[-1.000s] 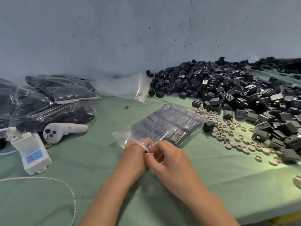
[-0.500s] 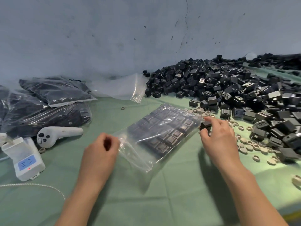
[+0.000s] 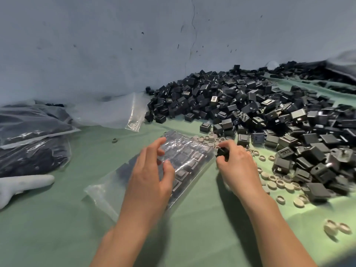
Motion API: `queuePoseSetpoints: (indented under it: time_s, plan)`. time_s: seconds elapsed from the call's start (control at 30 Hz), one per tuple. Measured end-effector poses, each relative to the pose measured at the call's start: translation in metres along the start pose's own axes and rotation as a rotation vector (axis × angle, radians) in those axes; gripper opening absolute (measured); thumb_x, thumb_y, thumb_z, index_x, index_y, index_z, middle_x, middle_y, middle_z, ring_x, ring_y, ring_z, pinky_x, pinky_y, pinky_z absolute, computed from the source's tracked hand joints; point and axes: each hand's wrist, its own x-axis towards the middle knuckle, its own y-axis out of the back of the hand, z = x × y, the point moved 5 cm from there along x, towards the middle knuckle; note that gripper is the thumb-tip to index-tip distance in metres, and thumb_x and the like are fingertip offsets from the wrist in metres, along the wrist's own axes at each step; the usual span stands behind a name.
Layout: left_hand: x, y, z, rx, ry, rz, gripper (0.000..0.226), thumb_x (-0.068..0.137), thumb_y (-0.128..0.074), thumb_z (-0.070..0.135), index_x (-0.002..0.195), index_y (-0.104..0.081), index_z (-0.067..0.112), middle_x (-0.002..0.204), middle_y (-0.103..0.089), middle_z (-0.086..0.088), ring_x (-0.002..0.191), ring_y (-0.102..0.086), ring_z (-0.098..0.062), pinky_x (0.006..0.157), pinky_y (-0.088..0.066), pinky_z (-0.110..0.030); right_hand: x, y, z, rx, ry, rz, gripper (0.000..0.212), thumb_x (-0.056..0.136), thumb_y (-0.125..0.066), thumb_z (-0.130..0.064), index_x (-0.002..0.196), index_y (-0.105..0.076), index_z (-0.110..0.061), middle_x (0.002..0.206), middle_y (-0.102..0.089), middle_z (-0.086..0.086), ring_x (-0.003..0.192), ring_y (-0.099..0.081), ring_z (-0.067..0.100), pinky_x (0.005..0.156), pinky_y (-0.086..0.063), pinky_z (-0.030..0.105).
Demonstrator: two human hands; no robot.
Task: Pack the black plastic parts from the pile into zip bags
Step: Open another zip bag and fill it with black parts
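A blue-grey wall (image 3: 96, 45) fills the upper half of my view. Below it a green table (image 3: 57, 218) runs across the frame. The pile (image 3: 260, 112) of black parts takes up the right side, heaped from the wall down to the right edge.

At the left edge lie stacked full bags (image 3: 32, 143), dark with parts. Just right of them an empty bag (image 3: 115, 114) leans against the wall. It reaches nearly to the pile.

The zip bag (image 3: 185, 157) lies flat at centre, slanting from lower left to upper right. Black parts sit in rows inside its upper half, and its lower left end is clear film.

My left hand (image 3: 150, 180) is over the middle of the zip bag, wide, with the fingers spread and loosely bent. I cannot tell whether they touch the film. My right hand (image 3: 237, 166) is just beside the bag's right edge and pinches one black part (image 3: 222, 152) between thumb and fingers.

A white controller (image 3: 23, 185) lies at the lower left edge. Beige rings (image 3: 277, 183) are scattered along the near side of the pile, right of centre. One lone ring (image 3: 115, 140) lies below the empty bag.
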Motion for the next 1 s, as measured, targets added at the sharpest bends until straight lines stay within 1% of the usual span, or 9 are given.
queuePoseSetpoints:
  time_s: [0.07, 0.13, 0.23, 0.33, 0.5, 0.7, 0.87, 0.93, 1.0]
  plan:
    - [0.014, -0.025, 0.01, -0.013, -0.017, -0.097, 0.046, 0.096, -0.049, 0.031, 0.137, -0.034, 0.043, 0.114, -0.046, 0.02, 0.107, -0.048, -0.002, 0.088, -0.046, -0.031, 0.012, 0.012, 0.008, 0.351, -0.117, 0.069, 0.028, 0.096, -0.051, -0.028, 0.124, -0.051, -0.031, 0.104, -0.063, 0.0, 0.079, -0.065, 0.01, 0.065, -0.054, 0.035]
    - [0.036, -0.055, 0.022, 0.011, -0.043, -0.215, 0.05, 0.097, -0.049, 0.036, 0.142, -0.027, 0.043, 0.126, -0.041, 0.017, 0.117, -0.044, -0.003, 0.093, -0.046, -0.032, 0.021, 0.023, 0.022, 0.752, -0.307, 0.17, 0.022, 0.097, -0.05, -0.031, 0.119, -0.052, -0.03, 0.088, -0.062, -0.004, 0.052, -0.054, 0.001, 0.043, -0.043, 0.022]
    - [0.082, -0.109, 0.034, 0.137, -0.106, -0.361, 0.063, 0.097, -0.052, 0.042, 0.151, -0.02, 0.035, 0.143, -0.034, 0.006, 0.129, -0.039, -0.01, 0.105, -0.041, -0.035, 0.031, 0.027, 0.04, 1.238, -0.612, 0.227, 0.02, 0.098, -0.046, -0.031, 0.111, -0.058, -0.02, 0.091, -0.064, 0.001, 0.073, -0.06, 0.011, 0.062, -0.047, 0.027]
    - [0.128, -0.161, 0.035, 0.291, -0.115, -0.499, 0.072, 0.094, -0.055, 0.051, 0.154, -0.018, 0.033, 0.154, -0.025, -0.005, 0.139, -0.033, -0.026, 0.112, -0.036, -0.047, 0.032, 0.02, 0.046, 1.508, -0.807, 0.188, 0.018, 0.097, -0.047, -0.028, 0.093, -0.059, -0.016, 0.087, -0.063, 0.004, 0.076, -0.062, 0.016, 0.067, -0.048, 0.03]
    - [0.163, -0.222, 0.019, 0.331, -0.036, -0.706, 0.08, 0.085, -0.057, 0.068, 0.151, -0.023, 0.037, 0.15, -0.03, -0.012, 0.141, -0.025, -0.032, 0.112, -0.034, -0.053, 0.036, 0.013, 0.046, 1.633, -0.872, 0.107, 0.018, 0.097, -0.049, -0.027, 0.09, -0.06, -0.014, 0.087, -0.063, 0.005, 0.077, -0.061, 0.017, 0.069, -0.048, 0.03]
    - [0.156, -0.25, 0.032, 0.51, -0.202, -0.393, 0.056, 0.089, -0.051, 0.063, 0.13, -0.043, 0.025, 0.124, -0.056, -0.009, 0.116, -0.045, -0.033, 0.085, -0.046, -0.046, 0.042, 0.016, 0.051, 1.659, -0.866, 0.113, 0.019, 0.097, -0.048, -0.027, 0.091, -0.062, -0.015, 0.084, -0.065, 0.005, 0.074, -0.063, 0.016, 0.064, -0.046, 0.029]
    - [0.156, -0.246, 0.038, 0.542, -0.328, -0.317, 0.049, 0.092, -0.048, 0.063, 0.12, -0.044, 0.023, 0.107, -0.067, -0.002, 0.099, -0.062, -0.027, 0.063, -0.041, -0.036, 0.039, 0.02, 0.057, 1.664, -0.893, 0.125, 0.02, 0.097, -0.048, -0.03, 0.098, -0.061, -0.015, 0.086, -0.064, 0.006, 0.075, -0.064, 0.016, 0.064, -0.047, 0.029]
    - [0.156, -0.239, 0.043, 0.464, -0.295, -0.305, 0.044, 0.092, -0.048, 0.063, 0.115, -0.045, 0.026, 0.097, -0.067, 0.003, 0.088, -0.065, -0.025, 0.061, -0.044, -0.035, 0.037, 0.022, 0.057, 1.666, -0.9, 0.13, 0.02, 0.097, -0.048, -0.029, 0.095, -0.061, -0.014, 0.086, -0.064, 0.006, 0.075, -0.064, 0.016, 0.064, -0.047, 0.029]
    - [0.159, -0.223, 0.049, 0.219, -0.103, -0.286, 0.04, 0.09, -0.05, 0.065, 0.105, -0.046, 0.028, 0.088, -0.065, 0.007, 0.078, -0.063, -0.02, 0.065, -0.049, -0.036, 0.035, 0.022, 0.055, 1.688, -0.888, 0.126, 0.021, 0.096, -0.047, -0.028, 0.089, -0.061, -0.013, 0.088, -0.063, 0.006, 0.075, -0.064, 0.017, 0.065, -0.047, 0.029]
